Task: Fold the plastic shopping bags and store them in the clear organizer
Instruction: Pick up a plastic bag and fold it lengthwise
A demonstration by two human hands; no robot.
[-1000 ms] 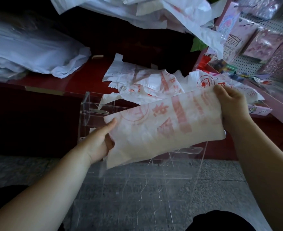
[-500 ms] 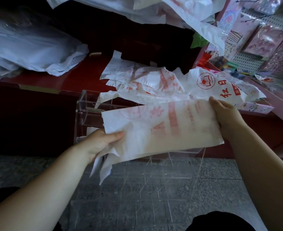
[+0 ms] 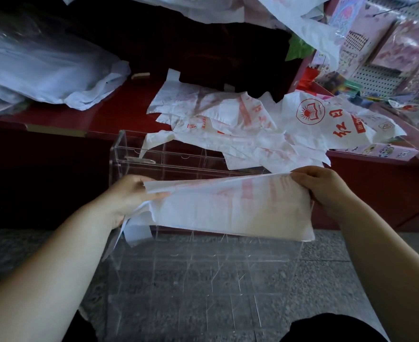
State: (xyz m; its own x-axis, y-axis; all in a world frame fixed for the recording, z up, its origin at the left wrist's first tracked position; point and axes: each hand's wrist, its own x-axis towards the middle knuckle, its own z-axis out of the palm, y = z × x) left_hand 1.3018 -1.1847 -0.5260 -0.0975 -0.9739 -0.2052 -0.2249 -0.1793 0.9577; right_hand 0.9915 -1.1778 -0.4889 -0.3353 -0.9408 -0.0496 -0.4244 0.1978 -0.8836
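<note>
As a person holds it by both short ends, a folded white plastic bag [image 3: 230, 208] with faded red print stretches from left to right above the clear organizer [image 3: 116, 154]. Its long axis runs across the view, rising slightly toward the right. The left hand [image 3: 129, 193] pinches the left end, where loose strips of the bag hang down below the wrist. The right hand [image 3: 327, 186] grips the right end, fingers curled over the upper corner. The bag's lower edge hangs free toward the camera. The organizer, a transparent box split into compartments, stands in front of a dark red counter [image 3: 119, 104], and grey speckled floor [image 3: 331, 272] shows through its walls. On the counter behind lies a rumpled heap of unfolded white bags [image 3: 240, 124] printed in red, and one of them drapes over the organizer's rear rim.
</note>
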